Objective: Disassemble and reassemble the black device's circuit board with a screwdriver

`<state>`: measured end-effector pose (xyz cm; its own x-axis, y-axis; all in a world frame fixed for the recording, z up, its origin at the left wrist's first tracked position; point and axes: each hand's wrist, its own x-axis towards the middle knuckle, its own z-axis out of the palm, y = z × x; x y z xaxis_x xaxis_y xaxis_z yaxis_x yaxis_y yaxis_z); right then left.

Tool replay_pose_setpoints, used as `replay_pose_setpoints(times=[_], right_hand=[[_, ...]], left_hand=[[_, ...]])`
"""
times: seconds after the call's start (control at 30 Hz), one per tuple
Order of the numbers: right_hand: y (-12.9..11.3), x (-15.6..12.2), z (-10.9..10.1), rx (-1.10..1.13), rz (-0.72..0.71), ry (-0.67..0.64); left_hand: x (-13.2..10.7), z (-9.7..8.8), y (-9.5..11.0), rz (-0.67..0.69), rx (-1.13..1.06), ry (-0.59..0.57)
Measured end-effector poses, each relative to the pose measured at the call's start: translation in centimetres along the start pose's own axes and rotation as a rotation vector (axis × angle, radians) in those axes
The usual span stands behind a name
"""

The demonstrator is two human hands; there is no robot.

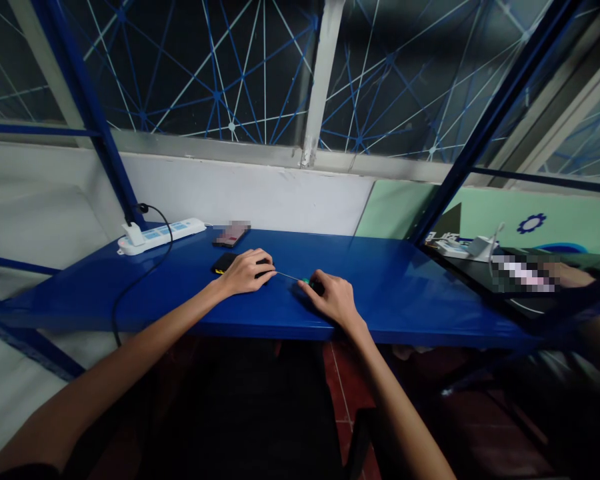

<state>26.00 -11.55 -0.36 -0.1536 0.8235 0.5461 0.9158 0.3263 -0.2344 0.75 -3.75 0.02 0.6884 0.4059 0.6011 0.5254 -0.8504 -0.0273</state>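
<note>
My left hand (247, 272) rests curled over a small black device (225, 263) lying flat on the blue table (390, 287), fingers pressed on it. My right hand (333, 297) is closed around the green-and-black handle of a thin screwdriver (300, 279). Its metal shaft runs left and its tip reaches the black device under my left fingers. Both forearms stretch in from the bottom of the view.
A white power strip (160, 235) with a plugged adapter and a black cable (137, 283) lies at the table's back left. A flat dark object (231, 235) sits behind the device. Blue frame posts (93, 113) rise behind. Another person's hand (570, 275) works at the neighbouring bench on the right.
</note>
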Motion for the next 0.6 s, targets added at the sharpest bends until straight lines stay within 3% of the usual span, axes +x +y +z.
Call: replay_pose_setpoints(times=[0.43, 0.6], right_hand=[[0.1, 0.04, -0.06, -0.02, 0.017, 0.012], [0.38, 0.13, 0.15, -0.069, 0.065, -0.004]], left_hand=[[0.15, 0.07, -0.3, -0.03, -0.028, 0.026], [0.02, 0.03, -0.22, -0.083, 0.006, -0.057]])
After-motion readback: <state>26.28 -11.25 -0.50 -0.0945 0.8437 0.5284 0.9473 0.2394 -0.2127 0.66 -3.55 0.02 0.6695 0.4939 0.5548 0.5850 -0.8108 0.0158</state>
